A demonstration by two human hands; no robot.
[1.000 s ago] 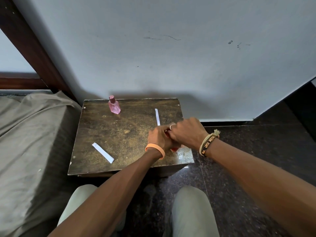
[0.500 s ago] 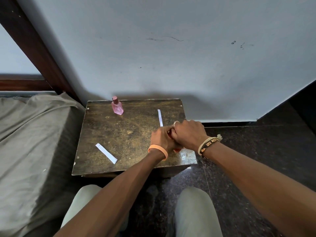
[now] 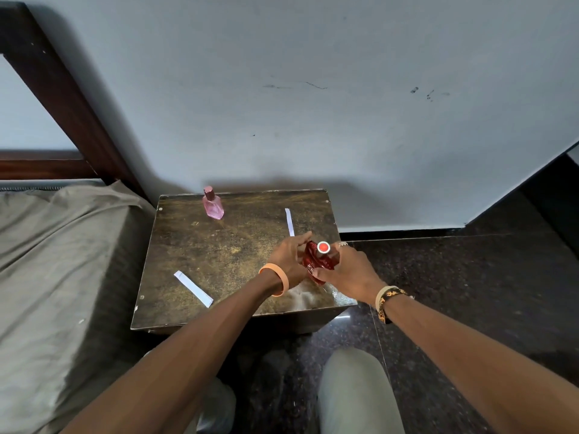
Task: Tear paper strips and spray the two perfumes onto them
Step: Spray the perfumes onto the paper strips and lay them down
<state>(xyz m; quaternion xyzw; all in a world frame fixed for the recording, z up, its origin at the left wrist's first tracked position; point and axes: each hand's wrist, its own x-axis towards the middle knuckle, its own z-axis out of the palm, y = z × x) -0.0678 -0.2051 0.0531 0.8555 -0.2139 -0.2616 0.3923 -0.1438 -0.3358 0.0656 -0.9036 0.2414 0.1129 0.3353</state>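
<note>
A red perfume bottle [image 3: 319, 261] with a round red-and-silver top is held over the right part of the small dark table [image 3: 225, 261]. My right hand [image 3: 347, 272] grips it from the right and below. My left hand [image 3: 289, 256] touches its left side with fingers stretched forward. A pink perfume bottle [image 3: 213, 204] stands upright at the table's far left. One white paper strip [image 3: 193, 288] lies near the front left. A second, narrower strip [image 3: 289, 221] lies at the far right, just beyond my hands.
A bed with a grey sheet [image 3: 56, 277] adjoins the table on the left, with a dark wooden frame [image 3: 62, 98] behind it. A pale wall rises right behind the table. Dark speckled floor [image 3: 454, 277] spreads to the right. My knees [image 3: 354, 389] are below the table's front edge.
My hands, clasped together over the bottle before, have parted, and the red bottle now shows between them, with its top uncovered.
</note>
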